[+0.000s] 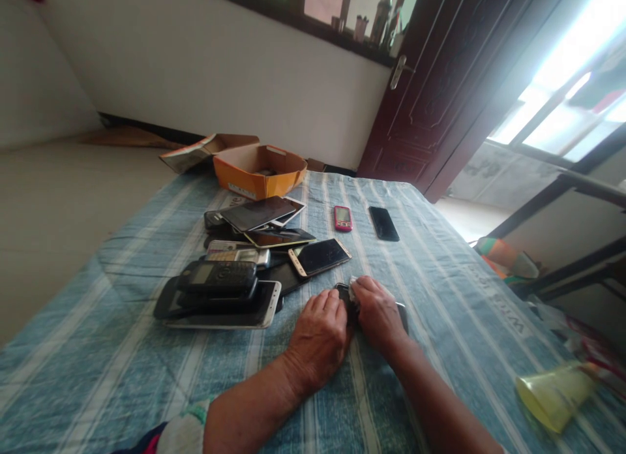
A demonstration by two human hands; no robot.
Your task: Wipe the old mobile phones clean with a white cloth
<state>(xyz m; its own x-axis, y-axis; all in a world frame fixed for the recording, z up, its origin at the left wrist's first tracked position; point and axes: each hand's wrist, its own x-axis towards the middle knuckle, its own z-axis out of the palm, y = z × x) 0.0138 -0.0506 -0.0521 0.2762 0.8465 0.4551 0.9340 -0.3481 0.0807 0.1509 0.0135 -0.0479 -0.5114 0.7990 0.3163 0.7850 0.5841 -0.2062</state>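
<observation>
Striped blue cloth (117, 336), covering the table, printed, partly creased. On it, from the left: one stack of phones (218, 278), a dark keypad handset on top, a white-edged handset beneath; lower members mostly covered, their count uncertain. Behind, one open flap-like carton piece (188, 155), beside one orange box (244, 180), open-topped; contents largely hidden by its wall. In front of the box, one loose heap of phones (257, 212), overlapping, several showing only edges. One gold-edged phone (323, 257), face up, at the heap's right, close ahead of the hands. One left hand (320, 323), back upward, fingers together and bent down at the dark phone; their tips, and any grip, cannot be made out. One pink phone (343, 218), face up, apart from the heap. One dark phone (343, 292), between and under the hands, mostly concealed, only its far end plain. One right hand (379, 314), narrowly closed, pinching a white wad (353, 289) against that phone. One black phone (384, 224), lying flat, well clear. One dark object (403, 316), part-hidden by the right hand, type unclear. Far right, one yellow translucent container (555, 395), tipped over, blurred.
</observation>
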